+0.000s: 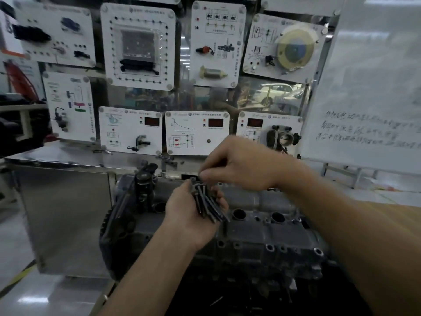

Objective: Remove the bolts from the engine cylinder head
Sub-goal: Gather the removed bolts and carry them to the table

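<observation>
The dark grey engine cylinder head [262, 233] lies below me, with round plug wells and empty bolt holes along its top and near edge. My left hand [186, 210] is cupped palm up above it and holds a bundle of several long dark bolts [208, 207]. My right hand [237, 165] hovers just above the bundle, its fingertips curled and pinching at the bolt heads near the far edge of the head. What exactly sits between those fingertips is blurred.
A metal cabinet [68, 215] stands to the left of the engine. Behind it rises a display wall of white training panels [136, 46] with car parts. A whiteboard [369, 92] with handwriting stands at the right. Small loose parts [169, 159] lie on the cabinet ledge.
</observation>
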A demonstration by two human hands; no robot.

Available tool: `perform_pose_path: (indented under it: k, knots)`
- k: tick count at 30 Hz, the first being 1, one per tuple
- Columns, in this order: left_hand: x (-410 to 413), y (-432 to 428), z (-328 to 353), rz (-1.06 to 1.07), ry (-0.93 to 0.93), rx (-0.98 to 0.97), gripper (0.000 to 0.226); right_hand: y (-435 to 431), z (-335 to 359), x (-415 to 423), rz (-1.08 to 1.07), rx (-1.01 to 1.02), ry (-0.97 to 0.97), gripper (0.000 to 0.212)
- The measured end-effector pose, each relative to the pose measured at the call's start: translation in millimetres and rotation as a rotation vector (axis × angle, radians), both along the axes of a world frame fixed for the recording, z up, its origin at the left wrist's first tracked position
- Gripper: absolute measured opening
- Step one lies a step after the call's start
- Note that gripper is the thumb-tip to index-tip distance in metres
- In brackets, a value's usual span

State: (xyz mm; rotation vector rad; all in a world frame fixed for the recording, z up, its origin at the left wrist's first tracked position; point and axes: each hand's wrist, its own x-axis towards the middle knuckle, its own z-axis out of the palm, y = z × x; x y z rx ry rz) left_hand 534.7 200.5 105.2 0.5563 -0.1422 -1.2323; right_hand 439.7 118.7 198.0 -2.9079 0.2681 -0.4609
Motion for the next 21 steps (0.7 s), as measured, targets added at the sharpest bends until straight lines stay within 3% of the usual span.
perform_pose_path:
  k: [6,13,15,19,21]
  knots:
    - [-3,-5,-2,-0.050,-0.027,-0.018,0.049,6,-54,13,-0.038,-0.064,-0.115,0.021]
    - [-31,-28,10,-0.129,0.065,-0.113,0.045,-17,-28,-31,-0.265,0.151,-0.557,0.025]
    - [-39,-37,8,-0.139,0.089,-0.081,0.042,-41,-16,-61,-0.433,0.022,-0.422,0.019]
    - [-49,-47,0,-0.189,0.085,-0.057,0.042,-72,-27,-113,-0.675,-0.138,0.228,0.015]
    - [-53,-50,-2,-0.199,0.084,-0.051,0.043,-73,-43,-120,-0.714,-0.166,0.306,0.014]
